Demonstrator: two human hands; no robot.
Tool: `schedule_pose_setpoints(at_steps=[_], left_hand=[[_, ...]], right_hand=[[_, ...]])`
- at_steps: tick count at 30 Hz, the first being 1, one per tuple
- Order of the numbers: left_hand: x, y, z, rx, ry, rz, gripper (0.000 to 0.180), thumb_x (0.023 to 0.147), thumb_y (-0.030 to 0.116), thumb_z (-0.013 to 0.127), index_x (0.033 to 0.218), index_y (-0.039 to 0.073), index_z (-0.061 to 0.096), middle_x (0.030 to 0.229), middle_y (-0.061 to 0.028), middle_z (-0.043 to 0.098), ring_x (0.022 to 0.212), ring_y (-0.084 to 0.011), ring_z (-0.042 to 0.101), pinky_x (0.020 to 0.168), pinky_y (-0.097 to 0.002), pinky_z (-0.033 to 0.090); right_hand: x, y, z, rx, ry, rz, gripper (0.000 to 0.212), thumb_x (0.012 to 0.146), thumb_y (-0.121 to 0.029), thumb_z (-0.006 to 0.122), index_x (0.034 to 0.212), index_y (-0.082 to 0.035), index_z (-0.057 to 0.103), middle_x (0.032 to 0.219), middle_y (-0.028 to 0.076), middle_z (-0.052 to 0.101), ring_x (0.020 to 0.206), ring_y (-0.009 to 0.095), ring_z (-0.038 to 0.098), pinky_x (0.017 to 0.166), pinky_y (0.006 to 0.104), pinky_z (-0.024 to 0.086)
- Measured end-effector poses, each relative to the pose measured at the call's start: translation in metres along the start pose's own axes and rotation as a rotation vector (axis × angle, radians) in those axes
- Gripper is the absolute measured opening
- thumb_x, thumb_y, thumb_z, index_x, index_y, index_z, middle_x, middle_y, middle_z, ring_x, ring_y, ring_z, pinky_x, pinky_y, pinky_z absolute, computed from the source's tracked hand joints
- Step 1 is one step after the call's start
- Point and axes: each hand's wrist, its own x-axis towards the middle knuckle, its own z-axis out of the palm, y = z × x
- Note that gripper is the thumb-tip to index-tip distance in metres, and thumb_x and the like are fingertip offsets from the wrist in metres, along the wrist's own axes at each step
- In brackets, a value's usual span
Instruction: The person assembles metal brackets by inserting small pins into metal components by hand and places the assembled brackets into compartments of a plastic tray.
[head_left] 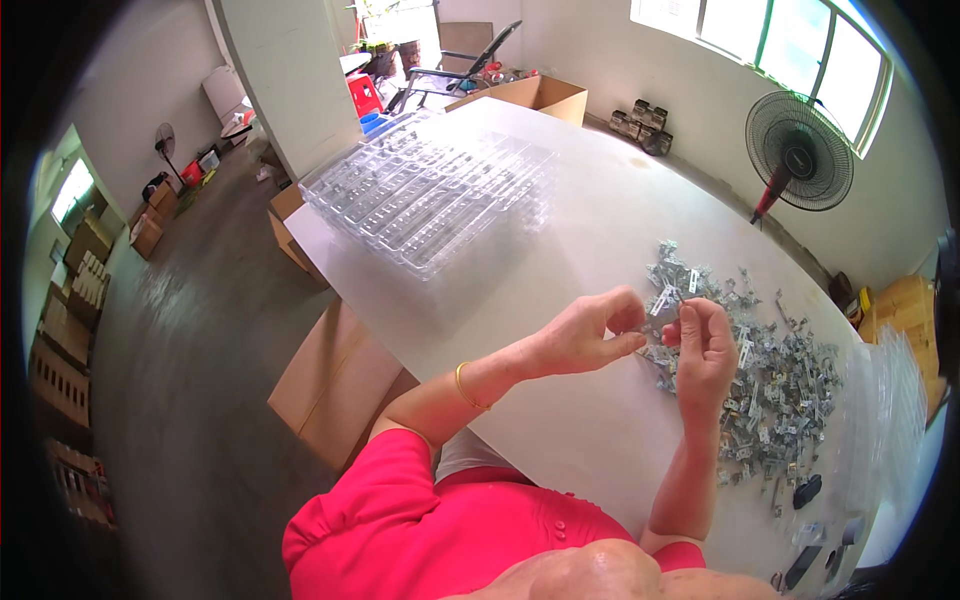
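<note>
My left hand (590,332) is closed, its fingers curled and its thumb bent toward them, over the near-left edge of a pile of small metal parts (780,400). What lies at its fingertips is too small to make out. Close beside it, my right hand (706,345) is raised, with thumb and forefinger pinched on a small metal part. The two hands are a short gap apart, and a silvery slotted strip (664,299) shows just beyond them. Several loose silvery pieces are scattered around the pile. A gold bracelet (462,386) circles my left wrist.
Stacked clear plastic trays (420,200) stand at the table's far left. Clear plastic sheets (895,400) lie along its right edge, with small dark items (803,567) nearer me. A cardboard box (335,385) sits below the left edge; a black fan (800,150) stands behind the table.
</note>
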Motion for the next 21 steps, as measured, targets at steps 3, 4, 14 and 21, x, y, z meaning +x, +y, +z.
schedule_pose_setpoints(at_steps=[3,4,14,21], left_hand=[[-0.011,0.013,-0.003,0.248,0.068,0.067,0.018,0.09,0.009,0.071,0.1,-0.001,0.06,0.087,-0.0104,0.07,0.081,-0.0185,0.068,0.074,-0.0337,0.055],[-0.014,0.016,-0.003,0.298,0.082,0.067,0.017,0.089,0.008,0.072,0.097,-0.002,0.061,0.085,-0.0122,0.07,0.079,-0.02,0.069,0.073,-0.0343,0.055],[-0.042,0.073,-0.059,0.557,0.291,0.0,0.013,0.087,0.006,0.073,0.097,-0.001,0.067,0.087,-0.0121,0.071,0.081,-0.0164,0.07,0.074,-0.0305,0.055],[-0.018,0.093,-0.206,0.885,0.587,-0.143,0.019,0.087,0.017,0.071,0.098,0.002,0.073,0.084,-0.0159,0.074,0.073,-0.0202,0.072,0.072,-0.0325,0.056]], right_hand=[[-0.005,-0.001,0.008,0.003,-0.024,-0.007,0.009,0.103,-0.011,0.059,0.103,-0.003,0.063,0.085,0.001,0.065,0.074,0.006,0.063,0.066,0.0227,0.053],[-0.006,0.0,0.011,-0.009,-0.043,-0.029,0.009,0.103,-0.011,0.059,0.104,-0.003,0.063,0.086,0.001,0.065,0.075,0.007,0.064,0.066,0.0233,0.053],[-0.025,0.017,0.042,0.183,-0.061,-0.195,0.01,0.102,-0.005,0.055,0.11,-0.004,0.061,0.108,0.008,0.064,0.081,0.012,0.064,0.065,0.0252,0.053],[-0.082,0.058,0.108,-0.035,-0.565,-0.086,0.007,0.095,-0.006,0.064,0.102,-0.007,0.064,0.09,0.014,0.069,0.078,0.032,0.069,0.066,0.0376,0.055]])
